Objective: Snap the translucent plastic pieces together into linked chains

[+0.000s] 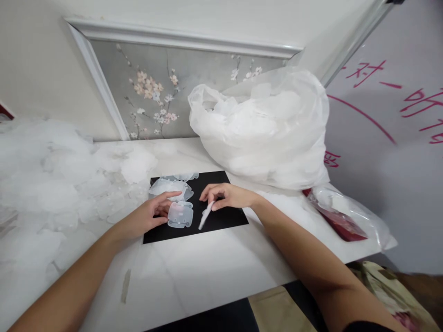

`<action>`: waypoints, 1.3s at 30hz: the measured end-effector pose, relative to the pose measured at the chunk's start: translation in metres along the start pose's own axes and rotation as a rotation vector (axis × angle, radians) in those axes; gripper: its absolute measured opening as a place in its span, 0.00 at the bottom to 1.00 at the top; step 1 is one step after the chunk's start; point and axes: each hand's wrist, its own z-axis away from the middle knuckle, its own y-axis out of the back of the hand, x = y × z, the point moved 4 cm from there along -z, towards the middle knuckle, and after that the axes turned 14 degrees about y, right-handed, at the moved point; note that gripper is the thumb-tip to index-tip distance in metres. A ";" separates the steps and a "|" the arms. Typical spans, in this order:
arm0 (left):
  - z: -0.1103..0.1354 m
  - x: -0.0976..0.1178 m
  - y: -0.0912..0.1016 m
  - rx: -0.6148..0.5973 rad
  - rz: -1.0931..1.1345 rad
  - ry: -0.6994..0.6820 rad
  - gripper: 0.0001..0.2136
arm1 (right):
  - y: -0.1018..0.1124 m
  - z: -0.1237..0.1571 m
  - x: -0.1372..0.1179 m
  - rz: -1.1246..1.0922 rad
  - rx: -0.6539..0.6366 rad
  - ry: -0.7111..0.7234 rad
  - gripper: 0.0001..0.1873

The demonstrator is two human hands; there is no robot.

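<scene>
My left hand point(154, 213) grips a translucent, flat plastic piece point(180, 215) by its left edge, above a black mat point(224, 198). The piece has rounded, notched edges and small dots near its corners. Between the thumb and fingers of my right hand point(221, 196) is a thin white piece point(205, 216), seen nearly edge-on and slanting down to the left. More translucent pieces point(166, 186) lie overlapping on the mat just behind my left hand.
A large heap of similar translucent pieces point(69, 170) covers the table's left side. A bulging white plastic bag point(266, 133) stands behind the mat, against the framed flower panel point(152, 92). At the right lies a clear bag point(346, 212) over a dark red item. A whiteboard point(377, 184) rises beyond.
</scene>
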 end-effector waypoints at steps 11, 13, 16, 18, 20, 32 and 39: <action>0.005 0.015 -0.007 0.175 -0.035 -0.021 0.15 | -0.010 0.000 0.016 -0.495 0.210 -0.276 0.19; 0.003 0.009 -0.011 0.127 0.065 0.069 0.16 | -0.009 0.001 0.016 -0.509 0.208 -0.289 0.17; -0.001 0.001 -0.018 0.076 0.221 0.180 0.17 | -0.010 0.001 0.018 -0.517 0.202 -0.308 0.16; -0.002 0.000 -0.021 0.050 0.327 0.216 0.18 | -0.010 0.001 0.020 -0.523 0.199 -0.312 0.15; -0.001 0.002 -0.023 0.033 0.444 0.240 0.21 | -0.010 0.002 0.022 -0.523 0.194 -0.310 0.15; 0.000 0.003 -0.022 -0.017 0.553 0.244 0.27 | -0.010 0.004 0.020 -0.517 0.178 -0.290 0.17; 0.005 0.004 -0.021 -0.008 0.503 0.251 0.23 | -0.002 0.008 0.000 -0.385 0.146 -0.190 0.17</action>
